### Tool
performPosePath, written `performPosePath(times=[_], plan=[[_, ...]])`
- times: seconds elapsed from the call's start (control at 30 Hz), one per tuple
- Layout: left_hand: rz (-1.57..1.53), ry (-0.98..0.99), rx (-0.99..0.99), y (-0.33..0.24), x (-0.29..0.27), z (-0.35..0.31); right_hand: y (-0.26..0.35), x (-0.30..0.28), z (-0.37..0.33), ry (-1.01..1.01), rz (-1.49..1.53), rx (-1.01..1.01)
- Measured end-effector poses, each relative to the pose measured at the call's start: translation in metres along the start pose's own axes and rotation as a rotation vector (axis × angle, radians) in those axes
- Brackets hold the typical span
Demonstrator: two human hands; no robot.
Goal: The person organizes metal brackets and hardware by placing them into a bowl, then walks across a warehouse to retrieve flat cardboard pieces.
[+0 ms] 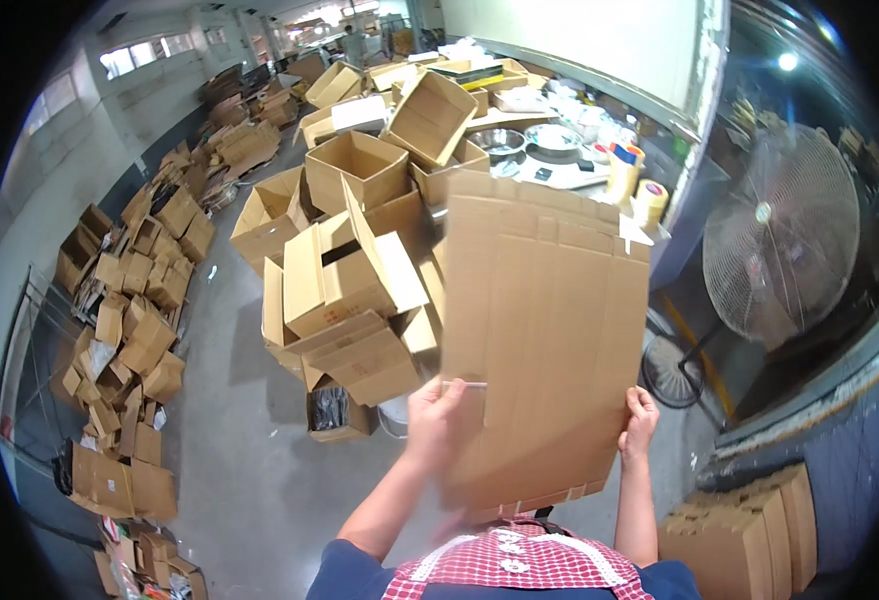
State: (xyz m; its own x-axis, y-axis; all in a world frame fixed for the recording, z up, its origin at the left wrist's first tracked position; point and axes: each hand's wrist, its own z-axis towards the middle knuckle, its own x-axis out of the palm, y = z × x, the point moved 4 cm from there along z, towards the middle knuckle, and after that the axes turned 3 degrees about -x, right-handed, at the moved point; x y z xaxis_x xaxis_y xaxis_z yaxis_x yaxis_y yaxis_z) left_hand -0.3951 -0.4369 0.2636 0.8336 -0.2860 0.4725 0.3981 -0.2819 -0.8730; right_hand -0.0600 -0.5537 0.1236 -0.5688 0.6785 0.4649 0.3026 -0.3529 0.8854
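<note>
I hold a flat, unfolded brown cardboard box blank [544,330] upright in front of me. My left hand [436,418] grips its left edge low down, thumb on the near face. My right hand [640,420] grips its right edge at about the same height. The blank's flaps point up and down, and it hides what lies directly behind it. A red-checked apron [514,560] shows at the bottom of the view.
A heap of assembled open cardboard boxes [359,230] rises ahead on the left. More boxes [129,340] line the far left wall. A worktable [549,150] with bowls and tape rolls [647,200] stands behind. A large fan [779,235] is at right, flat cardboard stacks [749,540] at lower right.
</note>
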Motion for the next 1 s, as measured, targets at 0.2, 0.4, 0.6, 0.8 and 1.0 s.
performPosePath(times=[0.2,0.4,0.6,0.8,1.0], plan=[[-0.187,-0.319,0.348,-0.063,-0.045,0.097,-0.005,-0.029,0.145,0.02,0.004,0.009],[-0.356,-0.442,0.471,-0.108,-0.1,0.176,-0.023,-0.022,0.238,-0.016,0.224,0.165],[-0.436,-0.59,0.602,-0.13,-0.126,0.207,-0.061,0.018,0.275,0.044,0.326,0.324],[-0.343,-0.776,0.734,-0.133,-0.14,0.219,-0.118,0.008,0.352,0.142,0.341,0.512],[-0.342,-1.137,0.529,-0.093,-0.233,0.209,-0.129,0.048,0.389,0.079,0.194,0.711]])
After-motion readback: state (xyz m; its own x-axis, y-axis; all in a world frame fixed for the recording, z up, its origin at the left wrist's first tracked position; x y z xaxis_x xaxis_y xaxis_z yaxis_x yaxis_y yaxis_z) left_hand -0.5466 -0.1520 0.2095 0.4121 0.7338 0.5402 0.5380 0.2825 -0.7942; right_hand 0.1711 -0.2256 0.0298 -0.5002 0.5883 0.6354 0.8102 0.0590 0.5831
